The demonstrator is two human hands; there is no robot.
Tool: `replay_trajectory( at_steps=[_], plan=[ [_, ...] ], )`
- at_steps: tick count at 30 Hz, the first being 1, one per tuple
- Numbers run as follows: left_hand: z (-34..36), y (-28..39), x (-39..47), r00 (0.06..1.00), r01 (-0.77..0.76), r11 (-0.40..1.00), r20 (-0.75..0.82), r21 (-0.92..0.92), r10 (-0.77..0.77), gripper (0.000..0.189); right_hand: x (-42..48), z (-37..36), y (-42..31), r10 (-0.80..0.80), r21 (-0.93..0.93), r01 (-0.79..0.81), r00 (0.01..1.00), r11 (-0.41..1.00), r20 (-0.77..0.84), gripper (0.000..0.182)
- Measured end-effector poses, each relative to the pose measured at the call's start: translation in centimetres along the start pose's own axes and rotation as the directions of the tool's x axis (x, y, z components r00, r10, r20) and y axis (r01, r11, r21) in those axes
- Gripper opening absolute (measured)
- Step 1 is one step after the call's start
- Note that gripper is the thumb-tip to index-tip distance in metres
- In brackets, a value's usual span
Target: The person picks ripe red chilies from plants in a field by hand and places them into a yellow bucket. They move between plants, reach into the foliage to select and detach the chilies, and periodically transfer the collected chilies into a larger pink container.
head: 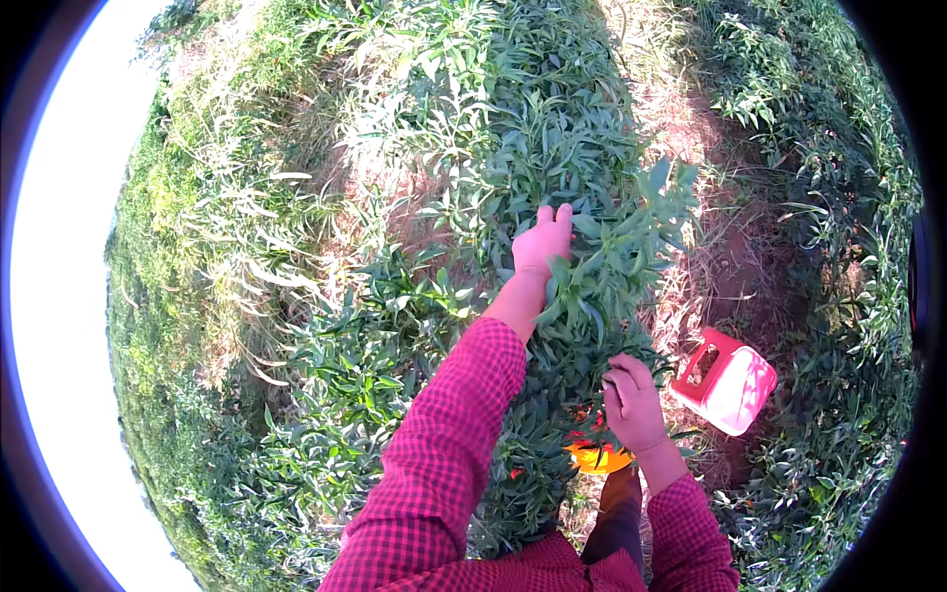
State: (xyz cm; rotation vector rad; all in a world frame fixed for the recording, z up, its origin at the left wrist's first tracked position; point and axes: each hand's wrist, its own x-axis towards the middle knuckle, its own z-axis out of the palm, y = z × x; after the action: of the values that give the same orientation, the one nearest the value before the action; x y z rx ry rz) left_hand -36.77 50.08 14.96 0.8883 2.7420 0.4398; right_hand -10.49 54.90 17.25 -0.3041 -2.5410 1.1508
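My left hand (542,243) reaches forward into the leafy chilli plants (547,155), its fingertips among the leaves. Whether those fingers grip a stem or a fruit is hidden. A tall leafy branch (621,244) rises just to the right of that hand. Closer to my body, my right hand (635,405) has its fingers curled beside the foliage, and what they may hold cannot be made out. Below and left of it is an orange-yellow container (598,460), partly covered by leaves, with red chillies (592,429) at its top.
A red plastic jerrycan (721,385) with a handle opening lies on the dirt path (740,274) to the right. Another row of plants (836,355) borders that path. Tall dry grass (259,274) grows on the left. My leg (618,510) stands behind the orange-yellow container.
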Motion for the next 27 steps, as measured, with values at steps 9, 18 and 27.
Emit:
replay_trajectory(
  at_steps=[9, 18, 27],
  plan=[
    [-3.5, -10.9, 0.7, 0.862, 0.232, 0.939, -0.394, -0.254, -0.319, 0.022, -8.8, -0.8, 1.4, 0.200, -0.011, -0.200, 0.977, 0.980, 0.067, 0.017],
    [-7.3, -18.8, 11.3, 0.936, 0.328, 0.936, -0.181, 0.127, -0.303, 0.021, -31.5, -4.6, 6.2, 0.637, -0.219, -0.668, 0.744, 0.711, -0.199, 0.011],
    [-4.6, -20.4, 17.5, 0.995, 0.103, 0.890, -0.043, 0.445, -0.093, 0.029, -53.6, -9.7, 3.2, 0.804, -0.787, -0.476, 0.594, 0.393, 0.042, 0.014]
  ],
)
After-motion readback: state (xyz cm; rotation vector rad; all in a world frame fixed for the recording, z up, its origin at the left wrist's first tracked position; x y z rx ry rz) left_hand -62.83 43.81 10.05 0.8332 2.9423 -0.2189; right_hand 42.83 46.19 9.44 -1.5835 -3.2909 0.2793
